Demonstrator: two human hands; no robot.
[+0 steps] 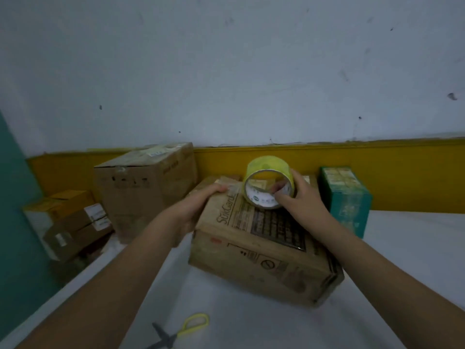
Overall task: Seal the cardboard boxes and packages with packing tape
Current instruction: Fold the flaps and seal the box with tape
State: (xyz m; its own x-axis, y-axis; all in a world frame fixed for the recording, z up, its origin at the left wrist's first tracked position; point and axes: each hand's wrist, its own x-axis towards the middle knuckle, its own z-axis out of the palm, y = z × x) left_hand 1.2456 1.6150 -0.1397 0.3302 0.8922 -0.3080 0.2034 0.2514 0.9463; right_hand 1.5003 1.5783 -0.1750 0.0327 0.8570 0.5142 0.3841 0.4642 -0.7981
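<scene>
A brown cardboard box (256,248) with printed panels lies on the white table (226,311) in front of me. My right hand (300,200) grips a roll of clear yellowish packing tape (268,183), fingers through its core, holding it upright on the box's top near the far edge. A short strip of tape runs left from the roll. My left hand (198,205) presses down on the box's far left corner, fingertips on the tape end.
Scissors (176,332) with yellow-green handles lie on the table near me. A teal box (346,197) stands right of the brown box. A large cardboard box (143,187) and several smaller cartons (73,222) sit at the left by the yellow wall band.
</scene>
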